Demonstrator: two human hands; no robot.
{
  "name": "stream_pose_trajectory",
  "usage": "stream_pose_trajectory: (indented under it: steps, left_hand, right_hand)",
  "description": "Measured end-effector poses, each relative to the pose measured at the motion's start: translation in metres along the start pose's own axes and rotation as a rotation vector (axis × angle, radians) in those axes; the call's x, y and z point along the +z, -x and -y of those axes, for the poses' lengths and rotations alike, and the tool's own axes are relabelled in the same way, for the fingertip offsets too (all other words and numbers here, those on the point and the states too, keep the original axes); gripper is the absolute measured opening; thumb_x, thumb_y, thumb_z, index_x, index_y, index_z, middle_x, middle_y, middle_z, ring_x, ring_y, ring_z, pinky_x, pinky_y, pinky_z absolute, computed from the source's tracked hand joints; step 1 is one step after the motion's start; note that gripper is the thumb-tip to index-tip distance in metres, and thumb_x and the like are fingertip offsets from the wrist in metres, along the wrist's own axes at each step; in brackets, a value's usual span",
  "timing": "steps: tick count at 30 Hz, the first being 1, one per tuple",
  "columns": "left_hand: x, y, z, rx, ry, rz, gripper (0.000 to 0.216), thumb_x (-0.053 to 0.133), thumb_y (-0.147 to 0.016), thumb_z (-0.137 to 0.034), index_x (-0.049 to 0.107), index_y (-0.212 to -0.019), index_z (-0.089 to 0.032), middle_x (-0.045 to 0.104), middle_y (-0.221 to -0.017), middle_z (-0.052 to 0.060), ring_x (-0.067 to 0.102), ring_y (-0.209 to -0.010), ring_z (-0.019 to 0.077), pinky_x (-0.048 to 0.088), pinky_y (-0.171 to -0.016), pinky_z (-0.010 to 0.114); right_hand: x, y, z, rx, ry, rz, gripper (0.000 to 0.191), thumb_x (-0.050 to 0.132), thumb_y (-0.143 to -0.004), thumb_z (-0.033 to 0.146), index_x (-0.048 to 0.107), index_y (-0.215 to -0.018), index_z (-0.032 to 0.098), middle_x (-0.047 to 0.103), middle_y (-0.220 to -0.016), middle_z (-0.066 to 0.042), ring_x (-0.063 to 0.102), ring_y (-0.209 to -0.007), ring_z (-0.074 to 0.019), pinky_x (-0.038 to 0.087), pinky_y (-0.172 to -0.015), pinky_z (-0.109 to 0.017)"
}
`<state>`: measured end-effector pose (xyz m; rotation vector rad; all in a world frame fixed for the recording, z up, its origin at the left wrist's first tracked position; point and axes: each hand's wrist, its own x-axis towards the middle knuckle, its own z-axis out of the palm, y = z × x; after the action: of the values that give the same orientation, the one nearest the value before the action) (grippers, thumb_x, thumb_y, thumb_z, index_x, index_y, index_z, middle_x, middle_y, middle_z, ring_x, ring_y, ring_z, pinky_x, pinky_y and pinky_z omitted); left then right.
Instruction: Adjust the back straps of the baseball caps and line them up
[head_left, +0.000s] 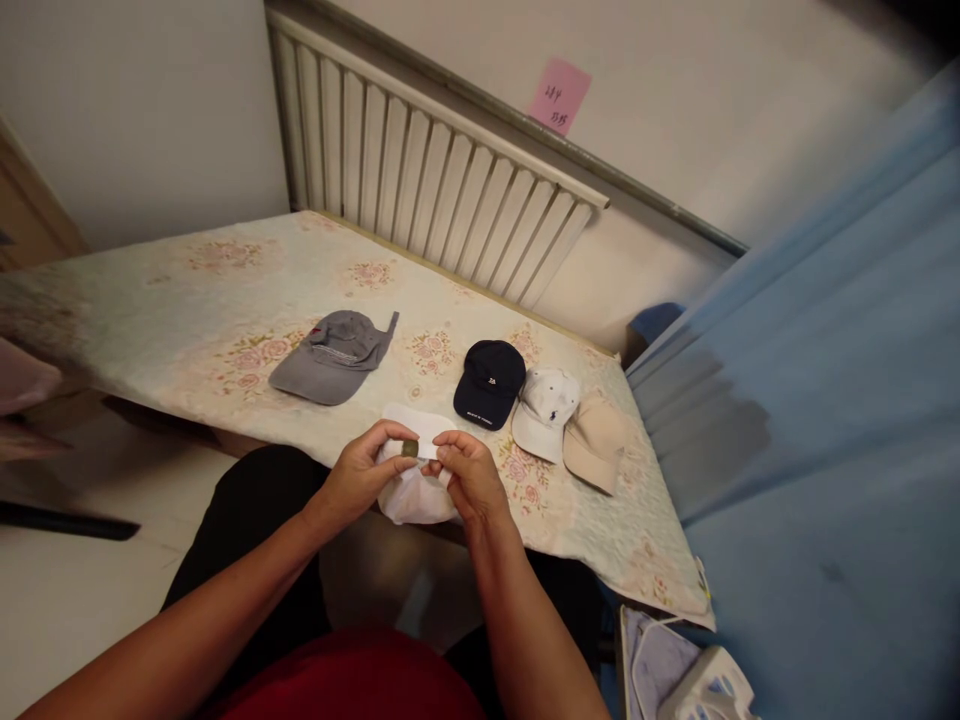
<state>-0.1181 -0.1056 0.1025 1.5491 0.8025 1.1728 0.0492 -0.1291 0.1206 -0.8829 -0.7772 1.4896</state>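
A white cap is held at the near edge of the table, its back facing me. My left hand pinches its rear strap at the small metal buckle. My right hand pinches the strap from the other side, fingers closed on it. Beyond my hands, on the floral tablecloth, lie a grey cap to the left, then a navy cap, a white cap with a small logo and a beige cap in a row to the right.
A white radiator stands against the wall behind the table, with a pink note above it. A blue curtain hangs at the right. A bag or cloth bundle lies on the floor at lower right.
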Motion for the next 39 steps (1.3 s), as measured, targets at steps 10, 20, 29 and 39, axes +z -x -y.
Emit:
stream_pose_trajectory:
  steps: [10, 20, 29, 39]
  left_hand:
    - [0.004, 0.001, -0.002, -0.017, -0.052, -0.024, 0.023, 0.068, -0.076, -0.031, 0.058, -0.094, -0.019, 0.060, -0.089, 0.001, 0.055, -0.088, 0.0173, 0.041, -0.081, 0.030]
    - [0.005, 0.001, 0.001, -0.014, -0.087, 0.004, 0.023, 0.066, -0.078, -0.033, 0.059, -0.094, -0.019, 0.061, -0.089, 0.001, 0.056, -0.087, 0.0173, 0.042, -0.080, 0.030]
    - [0.006, 0.003, -0.004, 0.009, -0.134, 0.007, 0.020, 0.065, -0.078, -0.033, 0.060, -0.091, -0.019, 0.062, -0.087, 0.002, 0.057, -0.086, 0.0180, 0.043, -0.079, 0.030]
    - [0.008, 0.004, -0.005, -0.020, -0.141, -0.002, 0.024, 0.068, -0.075, -0.034, 0.060, -0.091, -0.019, 0.061, -0.082, 0.000, 0.056, -0.078, 0.0165, 0.042, -0.071, 0.027]
  right_hand:
    - [-0.003, 0.002, -0.004, 0.075, -0.062, 0.025, 0.020, 0.074, -0.060, 0.019, 0.066, -0.078, 0.016, 0.058, -0.051, 0.003, 0.052, -0.049, -0.0100, 0.046, -0.058, -0.025]
    - [-0.010, -0.004, -0.003, 0.061, 0.012, 0.131, 0.017, 0.072, -0.063, 0.020, 0.067, -0.078, 0.016, 0.061, -0.052, 0.001, 0.054, -0.051, -0.0108, 0.044, -0.060, -0.024]
    - [-0.012, -0.005, -0.005, 0.060, 0.073, 0.146, 0.017, 0.073, -0.062, 0.025, 0.066, -0.075, 0.017, 0.062, -0.053, 0.002, 0.052, -0.050, -0.0101, 0.042, -0.056, -0.023]
    - [0.004, 0.000, 0.002, 0.045, 0.118, 0.125, 0.018, 0.075, -0.061, 0.024, 0.065, -0.073, 0.017, 0.061, -0.051, 0.004, 0.052, -0.047, -0.0087, 0.038, -0.052, -0.020]
